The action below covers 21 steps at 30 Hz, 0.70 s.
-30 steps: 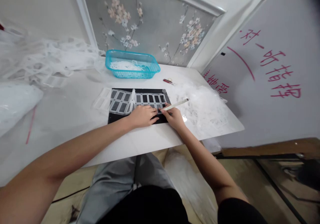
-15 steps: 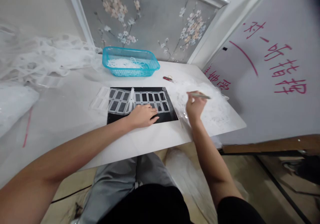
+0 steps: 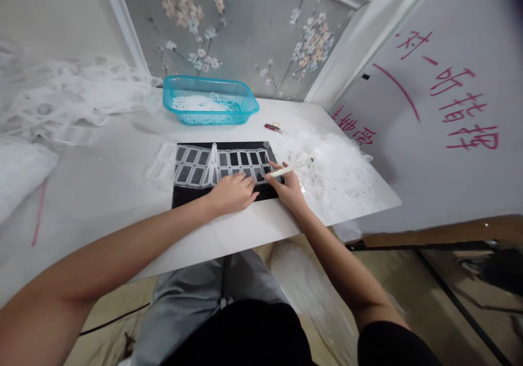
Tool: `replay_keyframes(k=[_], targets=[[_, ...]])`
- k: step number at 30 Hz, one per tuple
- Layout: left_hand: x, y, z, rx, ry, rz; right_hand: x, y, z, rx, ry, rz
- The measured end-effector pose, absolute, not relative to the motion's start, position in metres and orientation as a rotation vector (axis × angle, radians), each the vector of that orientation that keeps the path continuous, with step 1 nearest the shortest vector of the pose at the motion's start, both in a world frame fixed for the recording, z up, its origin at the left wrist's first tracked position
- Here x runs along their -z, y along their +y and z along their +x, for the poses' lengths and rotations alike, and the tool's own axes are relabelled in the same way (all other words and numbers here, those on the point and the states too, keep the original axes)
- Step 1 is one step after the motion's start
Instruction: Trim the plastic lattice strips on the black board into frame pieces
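Note:
A translucent white plastic strip [image 3: 199,156] with two rows of rectangular windows lies across a black mat [image 3: 186,196]. Its left end reaches past the mat onto the white table. My left hand [image 3: 235,192] rests palm down on the mat's front part, with fingers stretched over the strip's lower edge. In my right hand [image 3: 289,187] is a pale pen-shaped tool [image 3: 295,166], gripped near its left end and slanting up to the right. That hand is at the right end of the strip. The tool's tip is too small to make out.
A blue plastic basket [image 3: 211,118] holding white strips stands at the back. Near it lies a small red object [image 3: 271,127]. White plastic scraps [image 3: 339,172] heap on the right, and more tangled white plastic [image 3: 77,96] covers the left. A whiteboard [image 3: 408,181] stands at the right.
My right hand has come left from above the scraps to the strip's right end, bringing the pen-shaped tool with it. My left hand has stayed on the strip.

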State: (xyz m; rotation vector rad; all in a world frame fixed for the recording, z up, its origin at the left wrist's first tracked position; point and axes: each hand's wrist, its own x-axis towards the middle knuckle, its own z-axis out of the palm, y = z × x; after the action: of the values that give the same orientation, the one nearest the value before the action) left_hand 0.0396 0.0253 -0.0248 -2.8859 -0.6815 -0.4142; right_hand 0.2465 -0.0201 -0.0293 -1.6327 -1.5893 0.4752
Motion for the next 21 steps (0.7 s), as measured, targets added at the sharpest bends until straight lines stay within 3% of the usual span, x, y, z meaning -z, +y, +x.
replay_keyframes(k=[21], targets=[[0.0209,0.0258,0.0388,0.404,-0.71,-2.936,0.0273,-0.0195,0.2426,-0.422,-1.665,-1.623]])
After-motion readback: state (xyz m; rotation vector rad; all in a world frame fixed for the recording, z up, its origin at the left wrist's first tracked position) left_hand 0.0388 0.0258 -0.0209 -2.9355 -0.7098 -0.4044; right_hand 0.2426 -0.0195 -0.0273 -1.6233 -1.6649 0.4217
